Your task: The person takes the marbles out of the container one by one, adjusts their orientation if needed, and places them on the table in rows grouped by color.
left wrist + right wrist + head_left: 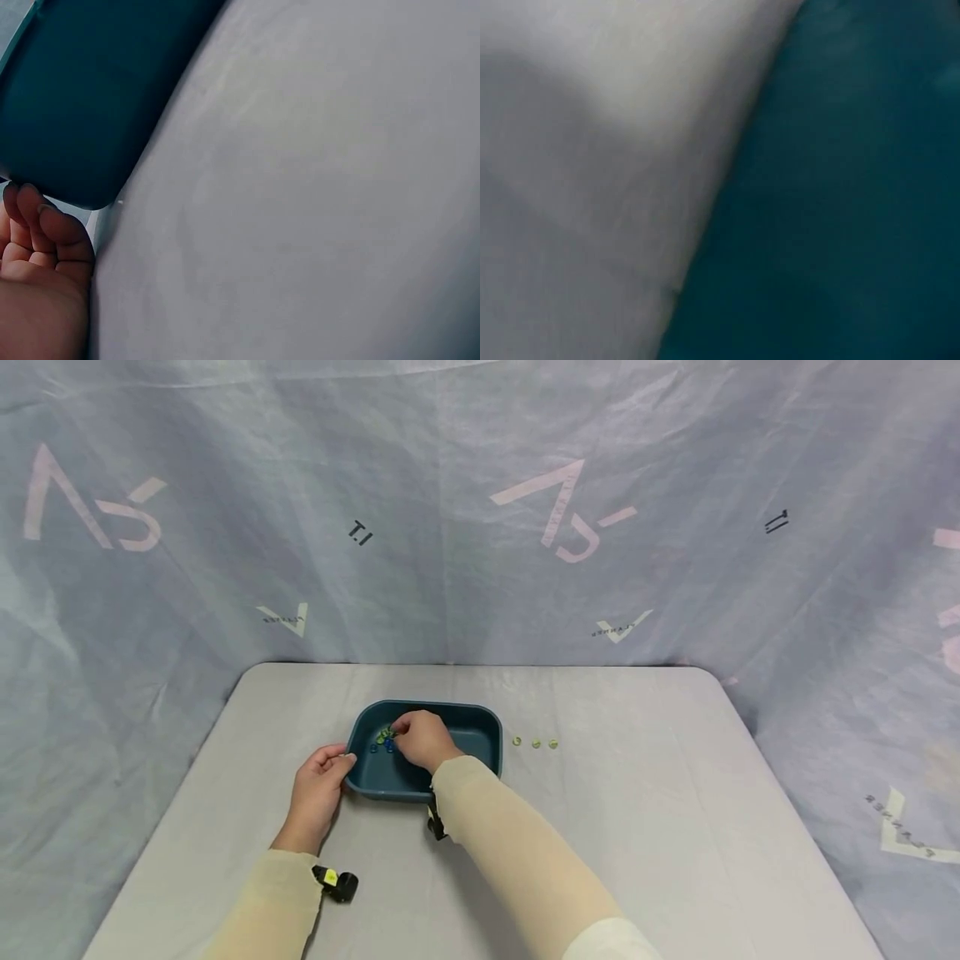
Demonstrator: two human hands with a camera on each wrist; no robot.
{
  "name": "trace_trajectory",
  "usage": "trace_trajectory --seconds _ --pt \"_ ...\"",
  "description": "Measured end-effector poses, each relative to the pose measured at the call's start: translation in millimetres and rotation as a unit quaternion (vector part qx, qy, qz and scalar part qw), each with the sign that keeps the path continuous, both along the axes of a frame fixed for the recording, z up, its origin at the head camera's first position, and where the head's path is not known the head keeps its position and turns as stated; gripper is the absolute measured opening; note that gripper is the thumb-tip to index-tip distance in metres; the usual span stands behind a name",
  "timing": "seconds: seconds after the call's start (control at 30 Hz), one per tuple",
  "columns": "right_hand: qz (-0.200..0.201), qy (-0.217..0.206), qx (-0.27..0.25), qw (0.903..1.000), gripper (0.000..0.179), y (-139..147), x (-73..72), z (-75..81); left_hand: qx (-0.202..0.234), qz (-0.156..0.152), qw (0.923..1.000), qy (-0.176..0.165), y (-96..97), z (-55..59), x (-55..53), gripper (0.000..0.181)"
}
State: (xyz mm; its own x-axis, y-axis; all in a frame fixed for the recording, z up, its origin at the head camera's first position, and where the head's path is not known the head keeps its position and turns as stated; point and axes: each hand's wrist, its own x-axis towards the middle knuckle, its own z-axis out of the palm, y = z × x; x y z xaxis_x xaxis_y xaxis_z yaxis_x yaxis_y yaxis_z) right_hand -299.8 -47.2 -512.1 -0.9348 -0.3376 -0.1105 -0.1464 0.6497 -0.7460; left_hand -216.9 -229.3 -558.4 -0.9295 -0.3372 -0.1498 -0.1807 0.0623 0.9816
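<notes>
A dark teal rectangular tray (465, 706) lies on the table. My left hand (315, 789) holds its left end in the head view, thumb at the rim and the other fingers along the outside. In the left wrist view, curled fingers (56, 225) meet the tray's outer wall (97, 112). My right hand (426, 739) reaches down inside the tray, fingertips bent beside several small green glass marbles (383, 736) and blue marbles (373, 748). I cannot tell whether a marble is between those fingertips. Only the tray side (825, 195) and tabletop appear in the right wrist view.
Three yellow-green marbles (536, 743) lie in a row on the pale tabletop (675, 827), just right of the tray. A printed grey cloth (450, 568) hangs behind the table's far edge. Black wrist cameras (345, 887) stick out beside the sleeves.
</notes>
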Motion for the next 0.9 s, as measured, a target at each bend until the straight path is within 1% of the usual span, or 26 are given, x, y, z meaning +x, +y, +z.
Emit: trace_trajectory --seconds 0.13,0.23,0.47,0.6,0.8,0.9 --pt "-0.002 -0.003 -0.002 1.0000 0.019 -3.4 -1.0 -4.5 -0.001 -0.002 1.0000 -0.006 -0.5 -1.2 -0.1 0.034" --pt "0.004 0.005 0.000 1.0000 0.019 -5.6 -2.7 -6.0 -0.002 0.001 1.0000 -0.006 -0.9 -1.3 -0.4 0.035" --pt "0.006 0.004 0.033 0.9994 0.022 -9.0 -8.5 -11.0 0.007 -0.001 1.0000 0.001 0.3 -0.1 -0.4 0.032" --pt "0.012 0.005 0.040 0.9991 0.024 -9.8 -10.3 -14.0 0.006 0.001 1.0000 0.002 0.9 1.1 -0.3 0.031" --pt "0.016 -0.001 0.049 0.9987 0.025 -11.7 -10.2 -13.0 0.014 -0.004 0.9999 0.008 0.3 2.5 -0.5 0.034" --pt "0.017 -0.003 0.055 0.9983 0.026 -12.5 -9.6 -11.4 0.016 -0.003 0.9998 0.009 0.7 0.9 -0.4 0.032"
